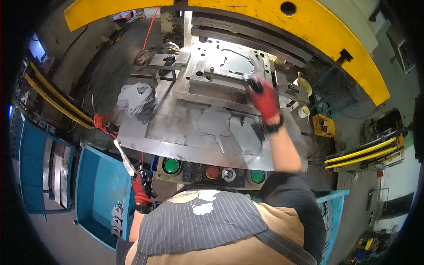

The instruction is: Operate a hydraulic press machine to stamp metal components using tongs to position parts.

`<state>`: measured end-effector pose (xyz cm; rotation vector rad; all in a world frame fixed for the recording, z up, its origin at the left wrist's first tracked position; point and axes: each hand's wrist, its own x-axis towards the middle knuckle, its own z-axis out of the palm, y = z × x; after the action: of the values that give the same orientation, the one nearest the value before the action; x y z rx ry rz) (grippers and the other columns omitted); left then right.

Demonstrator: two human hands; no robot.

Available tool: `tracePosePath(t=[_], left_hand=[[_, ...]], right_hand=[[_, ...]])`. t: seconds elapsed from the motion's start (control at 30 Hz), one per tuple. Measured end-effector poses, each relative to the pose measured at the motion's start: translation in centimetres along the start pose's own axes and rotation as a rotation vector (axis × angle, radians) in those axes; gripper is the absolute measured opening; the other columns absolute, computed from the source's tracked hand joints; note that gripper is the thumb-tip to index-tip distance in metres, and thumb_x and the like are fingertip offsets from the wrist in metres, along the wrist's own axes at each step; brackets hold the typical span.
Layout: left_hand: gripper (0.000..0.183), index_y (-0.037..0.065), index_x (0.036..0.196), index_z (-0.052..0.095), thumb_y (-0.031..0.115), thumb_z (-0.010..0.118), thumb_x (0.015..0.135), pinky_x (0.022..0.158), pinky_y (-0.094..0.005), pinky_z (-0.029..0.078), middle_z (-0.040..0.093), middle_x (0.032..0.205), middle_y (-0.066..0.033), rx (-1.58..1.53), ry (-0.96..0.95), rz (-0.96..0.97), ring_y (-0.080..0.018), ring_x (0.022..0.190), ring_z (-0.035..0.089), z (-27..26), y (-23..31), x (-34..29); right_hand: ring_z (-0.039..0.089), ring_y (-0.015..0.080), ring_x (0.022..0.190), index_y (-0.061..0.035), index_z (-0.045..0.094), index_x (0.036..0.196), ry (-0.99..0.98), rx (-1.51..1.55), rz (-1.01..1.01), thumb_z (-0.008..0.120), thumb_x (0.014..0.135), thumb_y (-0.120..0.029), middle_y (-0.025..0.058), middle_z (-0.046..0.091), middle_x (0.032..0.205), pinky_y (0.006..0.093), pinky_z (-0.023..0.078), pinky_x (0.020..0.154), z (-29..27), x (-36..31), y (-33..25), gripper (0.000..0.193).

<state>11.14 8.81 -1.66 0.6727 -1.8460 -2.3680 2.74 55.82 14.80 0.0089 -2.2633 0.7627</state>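
Observation:
My right hand, in a red and black glove, reaches over the front edge of the steel die. Motion smears its fingers, so I cannot tell whether they hold anything. Below it lies a grey metal sheet with large irregular lighter shapes in it. At the lower left my left hand, also gloved, is closed on a pale, slender tool that points up and away. A flat grey shape with a curved outline shows on top of the die.
A stack of flat grey metal parts sits left of the die. The control panel with green and red buttons is in front of me. A blue bin holds several parts at left. The yellow press guard arches overhead.

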Motion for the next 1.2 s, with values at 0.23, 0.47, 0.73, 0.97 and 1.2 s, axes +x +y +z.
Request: tracePosePath(t=[0.23,0.47,0.73,0.97,1.2], left_hand=[[0.024,0.007,0.104,0.056,0.014,0.053,0.082,0.063,-0.0315,0.048,0.059,0.085,-0.0058,0.248,-0.266,-0.386,-0.0173,0.073,0.057,-5.8,-12.2,9.1],[0.033,0.009,0.105,0.057,0.023,0.056,0.076,0.075,-0.0371,0.047,0.056,0.107,-0.0150,1.270,-0.942,0.009,-0.0301,0.088,0.058,2.7,-9.7,10.3],[0.024,0.009,0.090,0.059,0.021,0.067,0.071,0.054,-0.0325,0.043,0.059,0.075,-0.0040,1.140,-0.996,-0.066,-0.0175,0.061,0.054,-2.9,-18.6,17.0],[0.023,0.011,0.090,0.057,0.017,0.069,0.072,0.041,-0.0289,0.038,0.054,0.061,-0.0004,0.603,-0.743,-0.568,-0.0126,0.047,0.048,1.3,-14.4,13.7],[0.024,0.012,0.092,0.054,0.018,0.067,0.074,0.041,-0.0288,0.038,0.052,0.060,-0.0003,0.900,-0.702,-0.432,-0.0136,0.047,0.045,4.2,-11.4,10.7]], right_hand=[[0.048,0.0146,0.095,-0.0050,0.041,0.119,0.681,0.278,0.853,0.055,0.080,-0.005,0.0055,0.051,0.109,0.0294,0.039,0.084,-9.8,-34.3,7.7,0.042],[0.047,0.0168,0.097,-0.0065,0.042,0.124,-0.448,0.166,0.753,0.050,0.081,-0.023,0.0076,0.052,0.110,0.0345,0.038,0.084,-7.4,-49.2,18.9,0.046],[0.049,0.0241,0.103,0.0003,0.034,0.123,-0.226,0.467,1.331,0.073,0.063,-0.010,0.0123,0.048,0.117,0.0331,0.041,0.088,-5.5,-38.7,11.1,0.072],[0.045,0.0200,0.109,-0.0038,0.038,0.124,-0.197,0.545,1.176,0.061,0.068,0.000,0.0083,0.047,0.120,0.0324,0.037,0.090,-5.4,-39.7,11.2,0.061],[0.049,0.0197,0.101,-0.0030,0.044,0.118,-0.105,0.643,1.284,0.064,0.067,-0.001,0.0065,0.052,0.111,0.0311,0.041,0.086,-5.0,-41.8,13.4,0.055]])
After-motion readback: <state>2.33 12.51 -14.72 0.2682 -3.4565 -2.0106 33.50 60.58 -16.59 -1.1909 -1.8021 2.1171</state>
